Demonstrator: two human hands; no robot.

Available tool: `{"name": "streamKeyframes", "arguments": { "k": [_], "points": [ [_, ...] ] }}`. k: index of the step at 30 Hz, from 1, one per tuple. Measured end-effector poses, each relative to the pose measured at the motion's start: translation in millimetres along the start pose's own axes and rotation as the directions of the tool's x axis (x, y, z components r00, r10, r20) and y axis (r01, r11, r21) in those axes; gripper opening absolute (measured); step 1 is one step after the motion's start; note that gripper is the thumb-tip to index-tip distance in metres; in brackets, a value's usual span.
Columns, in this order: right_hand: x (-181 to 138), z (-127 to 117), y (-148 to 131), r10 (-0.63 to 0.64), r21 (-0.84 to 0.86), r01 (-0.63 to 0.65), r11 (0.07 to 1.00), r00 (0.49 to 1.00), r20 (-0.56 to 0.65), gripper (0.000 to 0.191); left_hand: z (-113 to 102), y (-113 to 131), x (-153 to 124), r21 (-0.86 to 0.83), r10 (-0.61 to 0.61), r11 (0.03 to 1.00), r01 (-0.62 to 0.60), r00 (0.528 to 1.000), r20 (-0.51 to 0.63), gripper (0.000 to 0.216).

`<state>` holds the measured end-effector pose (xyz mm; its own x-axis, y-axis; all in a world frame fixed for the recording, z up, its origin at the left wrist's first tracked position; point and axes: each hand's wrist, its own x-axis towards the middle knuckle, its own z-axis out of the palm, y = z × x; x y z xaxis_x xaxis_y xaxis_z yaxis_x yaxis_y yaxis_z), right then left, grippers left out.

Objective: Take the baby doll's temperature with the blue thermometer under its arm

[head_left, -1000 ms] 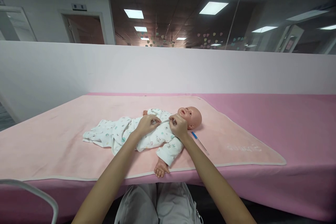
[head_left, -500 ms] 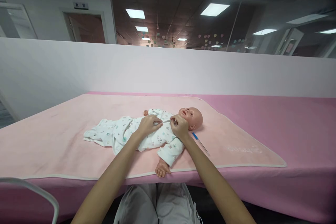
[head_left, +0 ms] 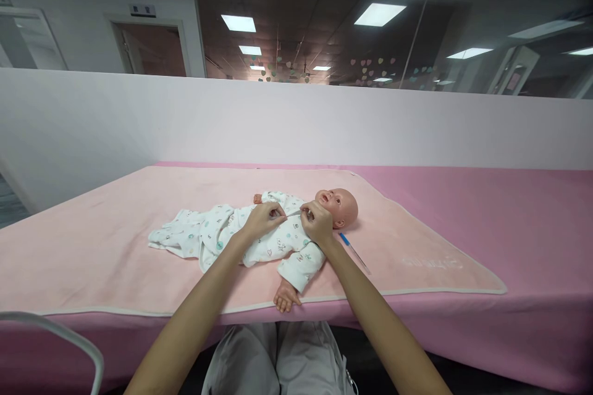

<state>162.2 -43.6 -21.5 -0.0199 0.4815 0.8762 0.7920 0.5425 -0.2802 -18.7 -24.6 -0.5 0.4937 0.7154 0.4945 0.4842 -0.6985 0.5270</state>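
So we've got the white printed outfit (head_left: 273, 249) on a baby doll (head_left: 345, 202), which lies face-up crosswise in front of us, head to our right. Both grips look pinched narrow on the cloth at the chest: our right hand (head_left: 318, 224) at the neckline, nearer the head, our left hand (head_left: 262, 221) just footward, a short front edge between them. Blue-ended stick (head_left: 354, 250) beside our right wrist, peach blanket (head_left: 102, 228) under everything, pink cover (head_left: 472, 222) beneath that.

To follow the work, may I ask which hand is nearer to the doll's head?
Right. The right hand is close beside the doll's head; the left hand is farther, at the clothed torso.
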Motion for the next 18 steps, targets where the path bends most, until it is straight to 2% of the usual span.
{"name": "streamKeyframes", "arguments": {
  "k": [10, 15, 18],
  "points": [
    [-1, 1, 1, -0.001, 0.011, 0.001, 1.000, 1.000, 0.017, 0.013, -5, 11, -1, -0.098, -0.035, 0.995, 0.037, 0.999, 0.027, 0.019],
    [-1, 0, 0, 0.002, 0.012, -0.003, 1.000, 1.000, 0.014, 0.013, -6, 13, -2, -0.178, -0.008, 0.984, 0.019, 0.998, 0.064, 0.018],
    [0, 0, 1, 0.002, 0.015, -0.002, 1.000, 1.000, 0.013, 0.013, -6, 14, -3, -0.188, -0.047, 0.980, 0.059, 0.997, 0.069, 0.019]
  ]
}}
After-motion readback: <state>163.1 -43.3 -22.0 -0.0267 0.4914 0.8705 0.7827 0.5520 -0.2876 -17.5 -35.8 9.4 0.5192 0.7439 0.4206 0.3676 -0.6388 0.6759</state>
